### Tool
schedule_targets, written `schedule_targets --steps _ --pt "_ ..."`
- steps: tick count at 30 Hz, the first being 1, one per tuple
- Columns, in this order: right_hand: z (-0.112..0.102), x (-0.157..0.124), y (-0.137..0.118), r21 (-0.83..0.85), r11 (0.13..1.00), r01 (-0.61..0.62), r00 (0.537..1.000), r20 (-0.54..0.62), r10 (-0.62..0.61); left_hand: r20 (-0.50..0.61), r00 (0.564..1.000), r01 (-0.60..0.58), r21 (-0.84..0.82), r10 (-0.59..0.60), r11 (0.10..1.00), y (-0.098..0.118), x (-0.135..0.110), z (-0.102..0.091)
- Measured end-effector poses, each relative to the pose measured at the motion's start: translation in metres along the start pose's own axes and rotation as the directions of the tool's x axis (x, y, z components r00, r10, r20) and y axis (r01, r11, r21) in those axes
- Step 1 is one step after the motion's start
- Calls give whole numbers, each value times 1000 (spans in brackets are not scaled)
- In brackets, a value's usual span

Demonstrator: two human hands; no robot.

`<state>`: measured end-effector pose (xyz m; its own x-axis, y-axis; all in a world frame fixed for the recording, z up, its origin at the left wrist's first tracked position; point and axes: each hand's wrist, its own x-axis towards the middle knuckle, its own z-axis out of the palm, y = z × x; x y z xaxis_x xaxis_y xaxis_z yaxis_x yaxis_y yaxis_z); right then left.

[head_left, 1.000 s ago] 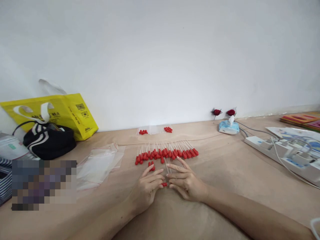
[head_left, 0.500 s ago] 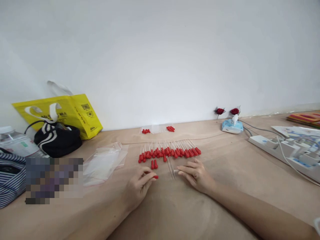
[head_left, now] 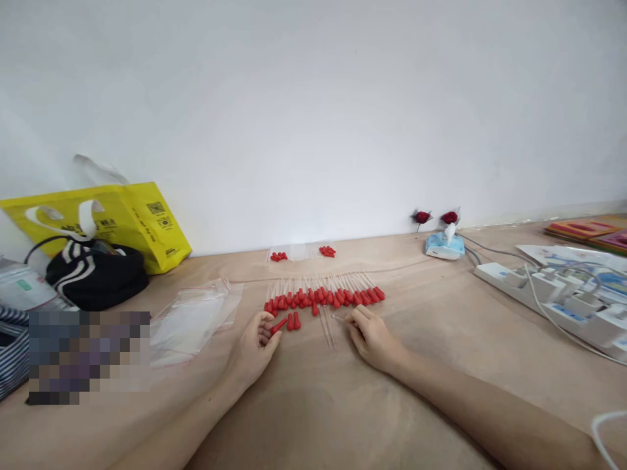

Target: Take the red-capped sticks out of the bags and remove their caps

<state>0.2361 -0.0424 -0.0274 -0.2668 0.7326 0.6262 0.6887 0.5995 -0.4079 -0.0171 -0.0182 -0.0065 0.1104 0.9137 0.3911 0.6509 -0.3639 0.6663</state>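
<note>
A row of several clear droppers with red rubber bulbs (head_left: 326, 297) lies across the tan table (head_left: 431, 339). My left hand (head_left: 255, 343) rests on the table with its fingers curled round a loose red bulb (head_left: 279, 325). Two more loose red bulbs (head_left: 293, 320) lie just right of it. My right hand (head_left: 372, 336) pinches the end of a thin clear tube (head_left: 339, 318). A few bare clear tubes (head_left: 326, 329) lie between my hands.
Clear plastic bags (head_left: 193, 320) lie to the left, beside a black bag (head_left: 95, 277) and a yellow bag (head_left: 117, 222). More red bulbs in a clear bag (head_left: 304, 252) sit by the wall. A tissue pack (head_left: 445, 245) and a white power strip (head_left: 558, 297) are on the right.
My hands, together at the centre a second ago, have parted. The left moved left and forward with a red bulb; the right closed on a clear tube.
</note>
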Motion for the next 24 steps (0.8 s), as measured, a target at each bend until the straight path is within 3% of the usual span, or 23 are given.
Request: schedule_targets --steps 6,19,22,24 --pt "8 4 -6 39 998 53 999 -7 -52 57 998 27 -5 -26 1000 1 8 3" --pt "-7 5 -18 106 993 50 972 224 -73 135 990 -13 -129 31 992 -6 5 2" --pt "-4 5 -16 118 991 71 971 217 -95 144 989 -20 -115 36 993 -7 6 2" --pt "-2 4 -12 77 994 75 986 146 -86 140 989 -36 -105 51 994 -6 7 2"
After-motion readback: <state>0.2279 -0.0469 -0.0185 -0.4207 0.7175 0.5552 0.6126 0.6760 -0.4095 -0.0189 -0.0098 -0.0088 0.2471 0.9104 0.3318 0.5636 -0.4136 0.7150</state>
